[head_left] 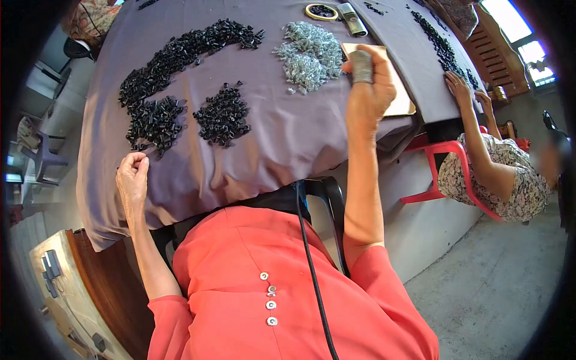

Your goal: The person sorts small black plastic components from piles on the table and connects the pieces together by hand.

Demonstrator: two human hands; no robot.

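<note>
Worktop (294, 132), cloth-covered: bears loose black pieces (168, 57) at left, clear pieces (309, 57) farther right. Board (402, 101) lies beneath right hand (371, 93); fingers curled, grip undetermined. Left hand (132, 177), fingertips pinched together, contents undetermined, sits just beside the black pieces. Cylindrical container (352, 20): contents unreadable. Adjacent yellow-rimmed dish (321, 18): black pieces inside.

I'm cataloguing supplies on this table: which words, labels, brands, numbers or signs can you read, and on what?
No text can be read anywhere in this view.
Container beside the yellow-rimmed dish: any print is too small and blurred to read.
Board by the right hand: no lettering shows.
</note>
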